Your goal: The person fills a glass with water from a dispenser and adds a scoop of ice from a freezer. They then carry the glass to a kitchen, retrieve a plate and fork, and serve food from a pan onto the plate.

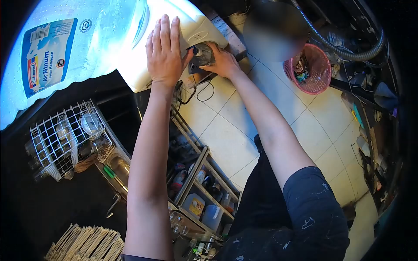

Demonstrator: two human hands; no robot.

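Upright glass (203, 54) in right hand (223, 62)

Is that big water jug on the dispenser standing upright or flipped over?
Flipped over: the water jug narrows into the white dispenser, its label running sideways.

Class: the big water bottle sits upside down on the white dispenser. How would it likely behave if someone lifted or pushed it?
The water bottle looks large and full, so probably heavy. Droplets on its clear wall suggest a slippery grip. Standing inverted on the dispenser, it may tip if pushed.

Both forearms are bare; the short sleeve (315, 204) on the right is dark, perhaps navy (with pale flecks), above black trousers (261, 204).
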